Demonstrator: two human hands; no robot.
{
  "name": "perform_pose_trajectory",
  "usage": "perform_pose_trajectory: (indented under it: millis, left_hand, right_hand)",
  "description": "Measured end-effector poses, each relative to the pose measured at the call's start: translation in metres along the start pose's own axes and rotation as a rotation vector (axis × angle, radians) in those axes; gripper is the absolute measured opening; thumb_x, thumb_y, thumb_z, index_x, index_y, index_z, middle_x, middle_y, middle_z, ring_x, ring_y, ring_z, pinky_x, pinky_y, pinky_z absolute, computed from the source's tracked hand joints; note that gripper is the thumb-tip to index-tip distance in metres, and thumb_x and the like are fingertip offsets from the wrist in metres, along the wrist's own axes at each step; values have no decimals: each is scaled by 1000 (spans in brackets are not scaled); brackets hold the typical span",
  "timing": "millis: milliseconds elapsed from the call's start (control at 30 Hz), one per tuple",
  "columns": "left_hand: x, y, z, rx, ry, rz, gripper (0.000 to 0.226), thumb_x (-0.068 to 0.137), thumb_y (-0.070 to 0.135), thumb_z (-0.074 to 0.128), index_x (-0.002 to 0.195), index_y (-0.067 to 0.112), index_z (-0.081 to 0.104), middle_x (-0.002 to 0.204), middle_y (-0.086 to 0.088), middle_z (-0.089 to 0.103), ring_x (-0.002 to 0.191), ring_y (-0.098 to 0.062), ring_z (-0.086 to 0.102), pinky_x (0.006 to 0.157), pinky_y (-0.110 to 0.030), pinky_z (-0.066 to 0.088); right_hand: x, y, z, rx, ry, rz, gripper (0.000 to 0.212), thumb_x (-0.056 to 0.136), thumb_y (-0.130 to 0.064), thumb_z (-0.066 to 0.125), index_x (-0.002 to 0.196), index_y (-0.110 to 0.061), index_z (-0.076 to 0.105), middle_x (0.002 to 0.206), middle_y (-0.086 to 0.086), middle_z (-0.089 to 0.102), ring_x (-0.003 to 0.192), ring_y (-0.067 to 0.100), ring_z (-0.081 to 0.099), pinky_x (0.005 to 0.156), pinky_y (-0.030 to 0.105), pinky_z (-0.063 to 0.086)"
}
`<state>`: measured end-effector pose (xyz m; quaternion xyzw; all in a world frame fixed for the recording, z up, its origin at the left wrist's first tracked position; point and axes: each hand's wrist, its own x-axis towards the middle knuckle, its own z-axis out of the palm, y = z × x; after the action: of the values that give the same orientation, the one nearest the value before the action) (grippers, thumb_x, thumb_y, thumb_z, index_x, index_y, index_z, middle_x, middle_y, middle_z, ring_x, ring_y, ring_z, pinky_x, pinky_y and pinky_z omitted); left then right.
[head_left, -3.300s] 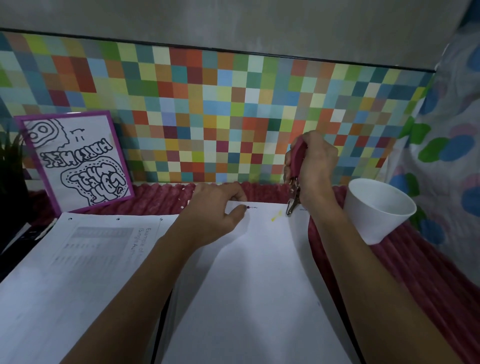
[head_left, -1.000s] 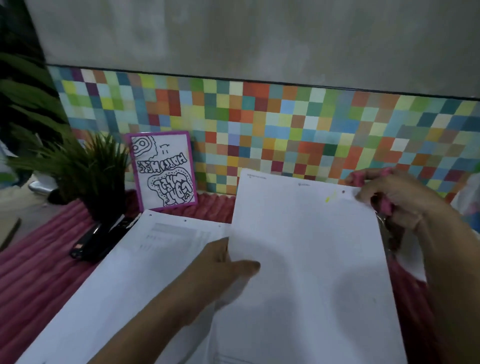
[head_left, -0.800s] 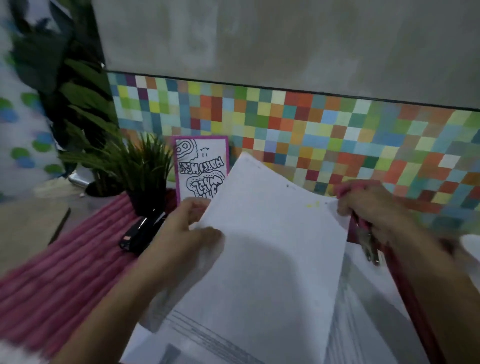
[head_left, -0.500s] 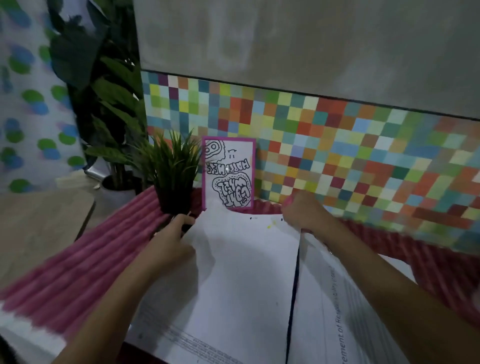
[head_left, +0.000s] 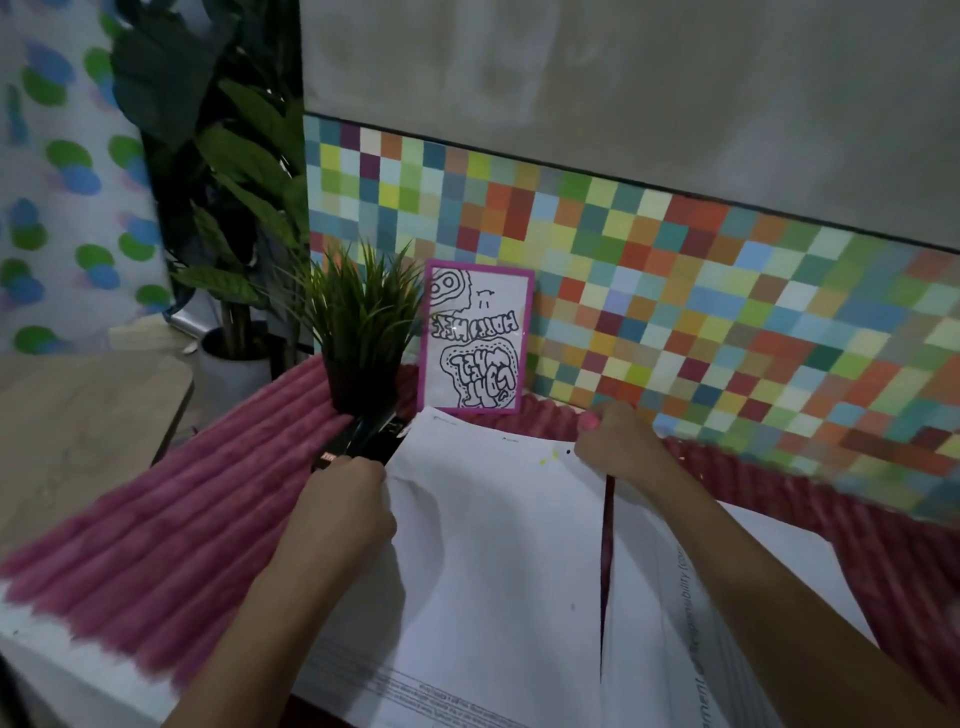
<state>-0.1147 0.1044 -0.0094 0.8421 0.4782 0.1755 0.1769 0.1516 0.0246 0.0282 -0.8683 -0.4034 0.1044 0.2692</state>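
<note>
On pink ribbed cloth (head_left: 182, 493), white sheet (head_left: 493, 545) lies mostly flat, far edge just short of framed drawing (head_left: 475, 338). Your left hand (head_left: 337, 514): fingers curled on white sheet's left edge, paper buckled beside knuckles. Your right hand (head_left: 618, 447) at far right corner of sheet: fingers wrapped round pink tool (head_left: 589, 422), only its tip showing. Printed stack (head_left: 675, 597) just right of sheet, narrow gap between. Black stapler (head_left: 363, 441) beyond left hand, before potted grass (head_left: 363, 322).
</note>
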Motion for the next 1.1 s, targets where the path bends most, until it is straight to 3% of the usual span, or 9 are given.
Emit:
perform_pose_trajectory:
  millis: [133,267,367,500,567,767,900,967,1100]
  left_hand:
    - [-5,4,0,12,5,-12,10,84,9,52,75,10,56,74,-5,55,77,-31,60,69,-36,49]
    - [-12,8,-1,55,1,-43,15,83,9,49,82,14,62,87,-4,61,87,-31,61,79,-43,52]
    - [-18,11,-1,94,-4,-56,21,84,11,48,88,19,68,95,-2,62,88,-28,62,79,-42,53]
    - [-24,16,-2,100,35,-41,13,81,23,59,74,15,68,81,-2,61,80,-27,62,72,-38,53]
    - [-29,26,-3,119,30,-6,21,85,29,63,78,10,70,71,3,53,84,-24,60,72,-32,49]
    - [-27,29,-1,72,33,-115,30,89,26,62,102,0,66,100,-17,66,97,-34,61,80,-36,46]
    - [-26,25,-3,40,50,-96,21,85,20,66,84,-1,63,84,-15,63,80,-33,59,67,-36,46]
    - [-23,25,-7,64,73,-61,21,83,22,67,78,3,60,77,-12,60,72,-32,57,58,-34,39]
    - [-9,63,-11,88,219,213,31,86,25,65,111,7,66,108,-17,64,94,-37,59,80,-41,50]
  right_hand:
    - [-11,5,0,-51,-38,-147,24,68,2,54,59,-16,40,55,-2,38,51,16,37,39,19,24]
    - [-10,17,1,-197,188,-256,24,72,-1,53,60,-18,43,61,0,45,72,29,51,56,27,34]
    - [-6,26,-9,-118,258,-226,20,71,0,51,60,-16,47,63,3,51,74,33,54,55,31,36]
    - [-12,35,-27,-91,24,-257,26,67,0,52,57,-21,41,60,-1,47,56,17,43,51,26,31]
    - [-22,36,-25,-101,-82,-322,28,64,0,51,54,-22,36,59,-5,41,54,14,38,50,27,28]
    - [-35,33,-10,-38,-164,-365,21,71,-1,50,59,-16,42,61,-4,44,52,12,38,48,24,26]
    - [-31,33,-20,61,-94,-296,22,71,2,51,60,-14,42,62,0,41,54,15,37,50,27,29]
    - [-27,38,-33,107,-12,-234,6,73,-1,58,72,-6,55,69,4,52,60,19,48,54,28,38]
    - [-31,58,-76,60,169,-114,3,80,-6,62,82,-4,61,77,8,57,71,24,52,60,27,38]
